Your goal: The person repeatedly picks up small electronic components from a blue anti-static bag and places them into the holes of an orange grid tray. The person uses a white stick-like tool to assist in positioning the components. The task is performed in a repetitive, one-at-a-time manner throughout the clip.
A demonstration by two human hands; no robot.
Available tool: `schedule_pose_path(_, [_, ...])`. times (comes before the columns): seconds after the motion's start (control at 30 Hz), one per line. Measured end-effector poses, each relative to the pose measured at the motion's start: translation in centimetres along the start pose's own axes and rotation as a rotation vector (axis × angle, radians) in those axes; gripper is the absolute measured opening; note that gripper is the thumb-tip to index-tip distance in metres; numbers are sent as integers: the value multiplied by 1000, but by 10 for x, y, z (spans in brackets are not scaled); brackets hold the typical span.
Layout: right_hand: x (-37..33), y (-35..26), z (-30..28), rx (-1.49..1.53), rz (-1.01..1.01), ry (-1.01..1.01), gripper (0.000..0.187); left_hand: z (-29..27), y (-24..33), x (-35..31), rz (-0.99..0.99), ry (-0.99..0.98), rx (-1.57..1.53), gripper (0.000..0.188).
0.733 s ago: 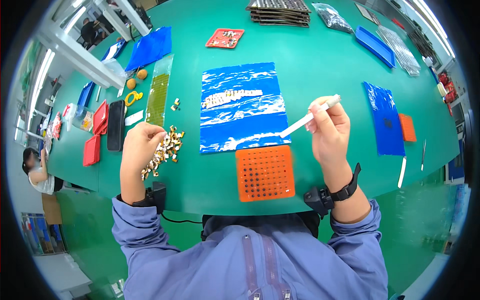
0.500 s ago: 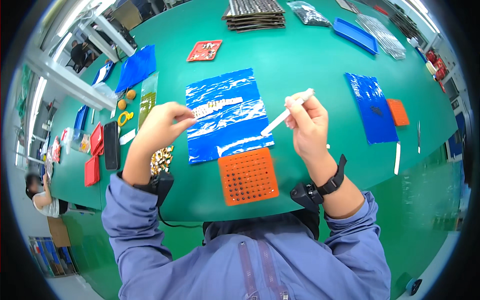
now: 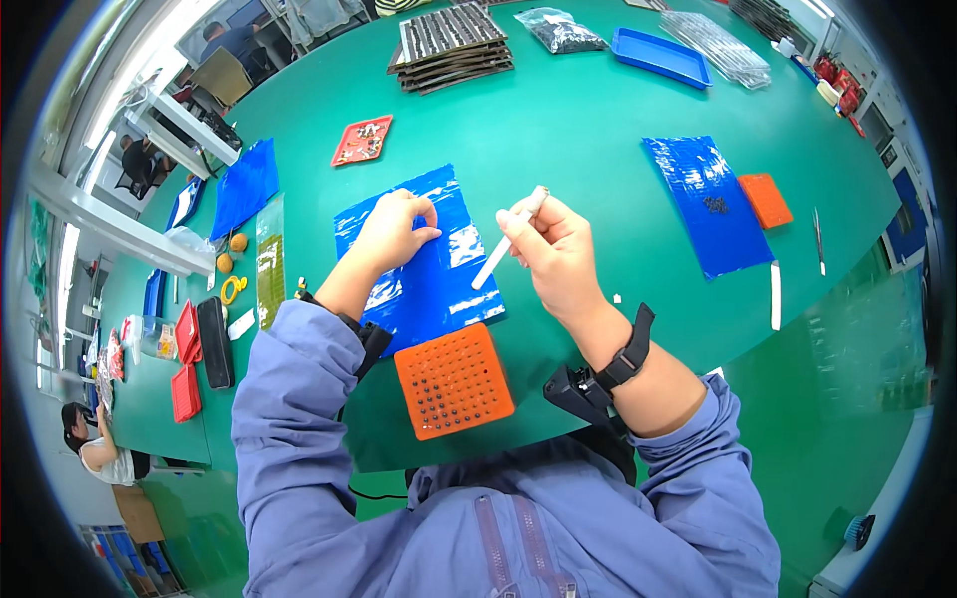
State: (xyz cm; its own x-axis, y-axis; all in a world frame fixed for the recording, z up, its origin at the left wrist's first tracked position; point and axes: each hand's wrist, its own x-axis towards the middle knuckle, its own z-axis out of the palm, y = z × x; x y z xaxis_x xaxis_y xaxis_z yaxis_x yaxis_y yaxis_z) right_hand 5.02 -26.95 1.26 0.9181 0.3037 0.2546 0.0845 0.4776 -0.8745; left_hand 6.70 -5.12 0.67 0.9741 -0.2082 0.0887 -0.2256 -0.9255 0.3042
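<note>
My left hand (image 3: 395, 231) is over a glossy blue sheet (image 3: 424, 309) on the table, fingers curled and thumb and forefinger tips close together. Whatever they hold, if anything, is too small to make out. The hand covers the spot where small pale pieces lay in rows. My right hand (image 3: 554, 254) grips a slim white stick (image 3: 492, 261), its lower end slanting down to the sheet's right edge. Just nearer to me sits an orange block (image 3: 456, 381) with a grid of holes; several on its left and near side hold dark round bits.
A red tray (image 3: 362, 141) of small parts lies beyond the sheet. To the right are another blue sheet (image 3: 710, 214) with dark bits, a second orange block (image 3: 766, 201) and tweezers (image 3: 819, 242). Stacked dark trays (image 3: 452, 45) and a blue tray (image 3: 660, 58) stand far off.
My left hand has moved right, from the sheet's left edge to over its middle. The right hand still holds the white stick. The whole view has shifted slightly.
</note>
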Motion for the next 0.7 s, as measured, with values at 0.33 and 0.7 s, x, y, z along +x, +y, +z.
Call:
schedule_pose_path(0.33, [-4, -10, 4, 2, -25, -39, 7, -60, 45, -64, -192, 2, -642, 9])
schedule_pose_path(0.7, [-22, -27, 17, -23, 184, -448, 11, -22, 52, -139, 67, 223, -1820, 11])
